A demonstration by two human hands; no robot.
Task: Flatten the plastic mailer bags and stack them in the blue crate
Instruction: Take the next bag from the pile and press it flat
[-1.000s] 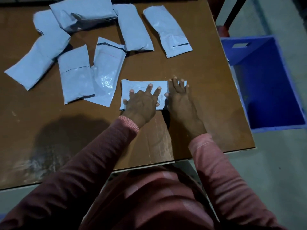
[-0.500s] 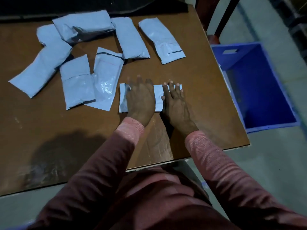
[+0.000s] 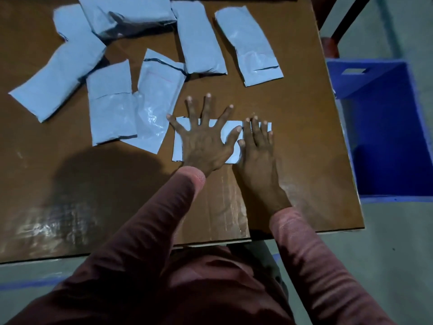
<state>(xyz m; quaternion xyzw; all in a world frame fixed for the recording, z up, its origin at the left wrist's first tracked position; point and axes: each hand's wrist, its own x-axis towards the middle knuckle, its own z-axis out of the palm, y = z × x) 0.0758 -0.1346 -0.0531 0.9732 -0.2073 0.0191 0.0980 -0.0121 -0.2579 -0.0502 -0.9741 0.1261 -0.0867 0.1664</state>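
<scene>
A pale blue plastic mailer bag (image 3: 230, 130) lies crosswise on the brown table (image 3: 304, 141), right of centre. My left hand (image 3: 206, 139) presses flat on its left part with the fingers spread wide, fingertips past the bag's far edge. Beside it, my right hand (image 3: 260, 146) presses flat on the bag's right end with the fingers straight and together. Several more pale blue mailer bags (image 3: 249, 46) lie scattered over the far half of the table. The blue crate (image 3: 351, 78) stands on the floor to the right of the table and looks empty.
A dark chair leg (image 3: 344, 22) and a reddish seat (image 3: 330, 46) show behind the table's far right corner. The table's near edge runs just in front of my body. A blue line (image 3: 30, 281) marks the grey floor at the lower left.
My left hand has slid forward over the bag and spread its fingers wide. My right hand has stayed flat on the bag's right end. The camera has moved closer.
</scene>
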